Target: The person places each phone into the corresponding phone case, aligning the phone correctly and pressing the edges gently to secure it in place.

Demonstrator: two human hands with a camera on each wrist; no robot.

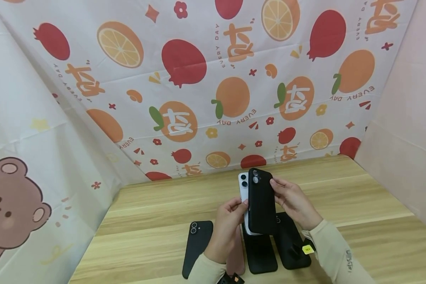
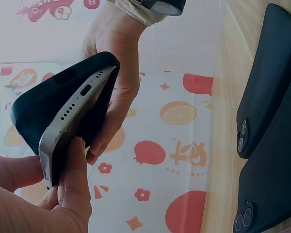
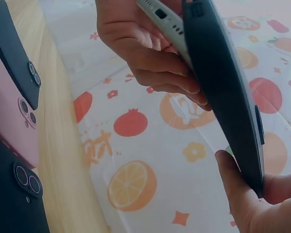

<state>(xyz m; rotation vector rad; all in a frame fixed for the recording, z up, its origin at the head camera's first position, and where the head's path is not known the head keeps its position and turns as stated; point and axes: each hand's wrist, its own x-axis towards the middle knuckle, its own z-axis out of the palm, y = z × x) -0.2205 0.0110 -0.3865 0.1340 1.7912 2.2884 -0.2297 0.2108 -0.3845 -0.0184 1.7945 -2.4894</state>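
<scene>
Above the table, a light-coloured phone (image 1: 243,190) is tilted behind a black phone case (image 1: 262,207), its camera side showing at the left. My left hand (image 1: 228,225) pinches the phone along its long edge. With thumb and fingers, my right hand (image 1: 294,198) grips the case near its upper right corner. In the left wrist view the phone's port edge (image 2: 86,91) lies partly inside the case (image 2: 31,114), one side standing out of it. The right wrist view shows the case (image 3: 223,87) edge-on, the phone (image 3: 165,22) slanting away from it.
Below the hands, a dark grey phone-shaped piece (image 1: 198,246), a pink one (image 1: 239,256) and two black ones (image 1: 260,256), (image 1: 290,244) lie side by side on the wooden table (image 1: 145,228). A fruit-print cloth (image 1: 206,90) hangs behind.
</scene>
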